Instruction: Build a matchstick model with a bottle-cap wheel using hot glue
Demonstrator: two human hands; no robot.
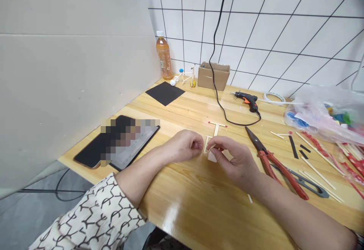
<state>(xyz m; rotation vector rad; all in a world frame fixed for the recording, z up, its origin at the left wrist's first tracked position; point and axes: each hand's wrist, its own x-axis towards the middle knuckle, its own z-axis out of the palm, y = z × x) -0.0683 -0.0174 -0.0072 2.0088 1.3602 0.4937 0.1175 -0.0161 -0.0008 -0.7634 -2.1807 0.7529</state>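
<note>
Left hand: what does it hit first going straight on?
Likely the small pale stick frame just off the fingertips of the left hand, then the right hand; the depth gap is unclear from this view.

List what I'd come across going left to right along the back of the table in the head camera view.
Drink bottle → small wheeled stick model → cardboard box → glue gun → clear plastic bag of colorful items.

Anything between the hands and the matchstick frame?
Nothing visible in the way. The right hand is at the near end of the matchstick frame, by a small pale block; the left hand is close on its left. The black cord lies beyond, the pliers to the right.
</note>
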